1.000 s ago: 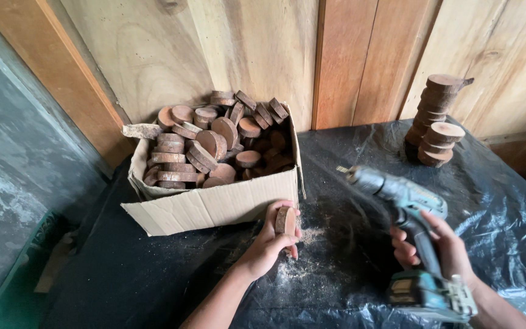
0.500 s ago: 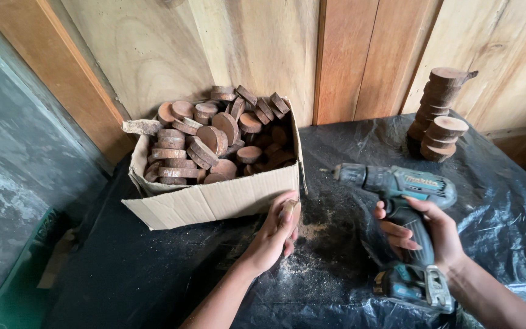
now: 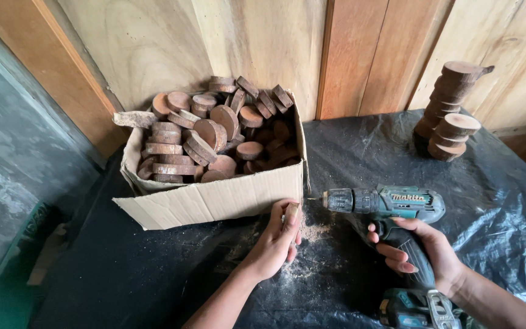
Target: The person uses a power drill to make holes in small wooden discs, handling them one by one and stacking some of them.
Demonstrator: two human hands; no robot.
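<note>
The left hand (image 3: 273, 239) stood a small round slice of brown wood (image 3: 291, 213) on its edge upon the black plastic sheet (image 3: 360, 152) that covered the table, the fingers curled snugly about the slice so that only its upper rim showed above them; set up that way, one flat face was turned toward the tool. The right hand (image 3: 418, 253) was wrapped closed about the grip of a teal and black cordless drill (image 3: 385, 204), which lay level with its thin bit pointing at the slice, the tip at or just short of the wood; I could not tell whether it touched. A scatter of pale sawdust (image 3: 315, 233) lay on the sheet right beneath the bit and the slice, the likely reason the work was held at that spot. Just behind the left hand sat an open brown cardboard box (image 3: 214, 201), heaped with similar round wooden slices (image 3: 214, 140), near enough that the hand was almost against its front wall, which probably kept the stock within easy reach. Well apart, at the far right by the wooden plank wall (image 3: 263, 49), a leaning stack of larger wood rounds (image 3: 448, 113) stood out of the way of both arms.
</note>
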